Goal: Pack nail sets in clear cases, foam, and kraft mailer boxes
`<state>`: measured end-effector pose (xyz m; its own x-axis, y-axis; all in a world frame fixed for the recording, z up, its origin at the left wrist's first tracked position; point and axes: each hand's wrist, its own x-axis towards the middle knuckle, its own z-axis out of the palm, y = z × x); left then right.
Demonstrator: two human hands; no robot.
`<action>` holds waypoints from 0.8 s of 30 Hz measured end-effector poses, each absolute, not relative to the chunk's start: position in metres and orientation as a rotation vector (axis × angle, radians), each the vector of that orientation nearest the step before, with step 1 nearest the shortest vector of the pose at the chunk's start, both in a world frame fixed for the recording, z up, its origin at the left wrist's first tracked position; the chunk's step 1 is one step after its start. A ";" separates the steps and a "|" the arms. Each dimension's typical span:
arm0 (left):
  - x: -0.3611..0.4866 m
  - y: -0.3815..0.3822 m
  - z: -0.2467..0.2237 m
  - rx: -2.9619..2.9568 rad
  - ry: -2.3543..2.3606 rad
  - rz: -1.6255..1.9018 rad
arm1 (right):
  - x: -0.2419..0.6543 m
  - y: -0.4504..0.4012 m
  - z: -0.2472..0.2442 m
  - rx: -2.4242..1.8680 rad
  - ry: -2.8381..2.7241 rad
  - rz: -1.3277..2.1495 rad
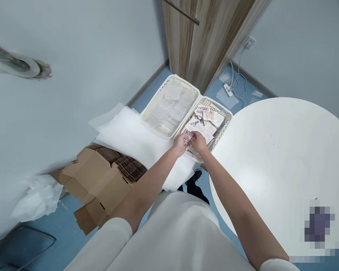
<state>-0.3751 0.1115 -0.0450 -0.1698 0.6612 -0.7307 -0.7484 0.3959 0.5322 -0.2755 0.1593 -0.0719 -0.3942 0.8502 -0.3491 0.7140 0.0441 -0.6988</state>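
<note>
Both my hands are over the near end of a white plastic basket (225,126) filled with printed cards and small packs. My left hand (180,145) is closed on a small clear pack (188,135) with rounded, nail-like pieces in it. At the pack's right side, the fingers of my right hand (199,142) are bent together and seem to pinch its edge; the fingertips are partly hidden. Beneath and beyond the hands lie white printed cards (205,131) and a pinkish pack of oval pieces (208,115).
A second white basket (158,94) with clear plastic bags (173,105) adjoins on the left. White foam sheets (130,131) lie beside flattened brown cardboard boxes (98,177). A round white table (282,162) stands to the right. A power strip (228,89) with cables lies on the floor.
</note>
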 end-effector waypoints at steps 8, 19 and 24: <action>-0.380 0.113 -0.039 -0.188 1.149 1.207 | -0.275 0.165 -0.077 -1.750 -1.744 1.448; -0.365 0.106 -0.028 -0.022 1.307 1.246 | -0.249 0.151 -0.033 -1.569 -1.368 1.711; -0.329 0.081 -0.005 0.283 1.426 1.264 | -0.204 0.119 0.005 -1.367 -1.032 1.821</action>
<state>-0.3293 0.0809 -0.0049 -0.3187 0.7617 -0.5642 -0.4686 0.3908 0.7923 -0.2041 0.1192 0.0054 -0.2624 0.8426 -0.4704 -0.0290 -0.4941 -0.8689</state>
